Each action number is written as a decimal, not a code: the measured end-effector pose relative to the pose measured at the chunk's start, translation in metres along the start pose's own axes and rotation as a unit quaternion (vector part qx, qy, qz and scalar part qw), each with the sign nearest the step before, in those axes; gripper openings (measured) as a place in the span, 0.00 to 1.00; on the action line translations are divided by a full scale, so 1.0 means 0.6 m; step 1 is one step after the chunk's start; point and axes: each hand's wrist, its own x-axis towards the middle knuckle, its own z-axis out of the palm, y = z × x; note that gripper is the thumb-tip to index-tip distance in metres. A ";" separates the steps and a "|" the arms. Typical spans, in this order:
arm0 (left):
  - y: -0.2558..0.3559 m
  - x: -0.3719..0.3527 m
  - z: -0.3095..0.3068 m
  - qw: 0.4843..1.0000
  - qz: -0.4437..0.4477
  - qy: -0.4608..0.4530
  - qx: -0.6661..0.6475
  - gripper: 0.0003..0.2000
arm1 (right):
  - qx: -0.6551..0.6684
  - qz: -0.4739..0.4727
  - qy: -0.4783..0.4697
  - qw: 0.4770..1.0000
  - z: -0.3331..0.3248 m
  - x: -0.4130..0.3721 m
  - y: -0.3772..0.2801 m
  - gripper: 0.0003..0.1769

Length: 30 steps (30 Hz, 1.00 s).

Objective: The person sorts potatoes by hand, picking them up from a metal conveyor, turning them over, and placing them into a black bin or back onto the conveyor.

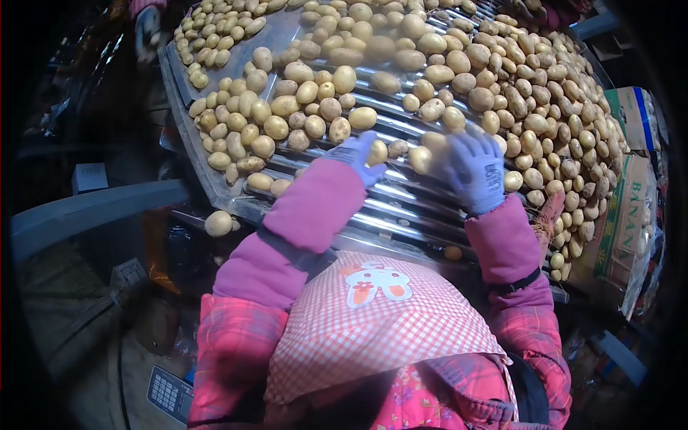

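Many potatoes (287, 106) lie on a metal roller table (401, 197). My left hand (358, 158), in a pale purple glove, is over the rollers with its fingers curved around a potato (377, 152). To the right, my right hand (476, 168), gloved the same way, is over the rollers with its fingers partly smeared by motion. Two pale potatoes (421, 160) are just left of its fingers; whether it touches them is unclear. A large heap of potatoes (552, 107) rises beyond my right hand.
Printed cardboard boxes (622, 229) stand at the right edge. A metal rim (208, 172) borders the table on the left, with a loose potato (218, 223) outside it. Another person's gloved hand (148, 32) shows at the upper left. A keypad device (170, 393) is at the lower left.
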 end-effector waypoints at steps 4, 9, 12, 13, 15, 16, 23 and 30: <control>-0.032 -0.045 -0.032 0.782 0.002 -0.075 -0.618 0.27 | -0.039 -0.051 -0.123 0.990 0.043 0.013 -0.036 0.38; -0.069 -0.050 0.002 0.313 0.020 -0.187 -0.931 0.27 | 0.000 -0.043 -0.154 0.987 0.086 0.058 -0.027 0.36; -0.075 -0.054 0.014 0.217 0.005 -0.181 -0.959 0.33 | 0.013 0.040 -0.177 0.983 0.073 0.083 -0.029 0.29; -0.076 -0.057 0.014 0.225 -0.003 -0.156 -0.962 0.34 | 0.073 0.085 -0.144 0.983 0.073 0.088 -0.032 0.27; -0.079 -0.060 0.012 0.234 0.013 -0.135 -0.963 0.36 | 0.295 0.207 -0.194 0.912 0.072 0.108 -0.035 0.26; -0.080 -0.061 0.011 0.234 0.001 -0.119 -0.965 0.37 | 0.380 0.201 -0.157 0.889 0.079 0.109 -0.052 0.26; -0.080 -0.095 -0.029 0.238 0.031 -0.082 -0.967 0.35 | 0.574 0.233 -0.039 0.784 0.041 0.116 -0.092 0.28; -0.074 -0.085 -0.031 0.300 -0.026 -0.048 -0.952 0.34 | 0.366 0.235 0.056 0.899 0.062 0.004 -0.009 0.13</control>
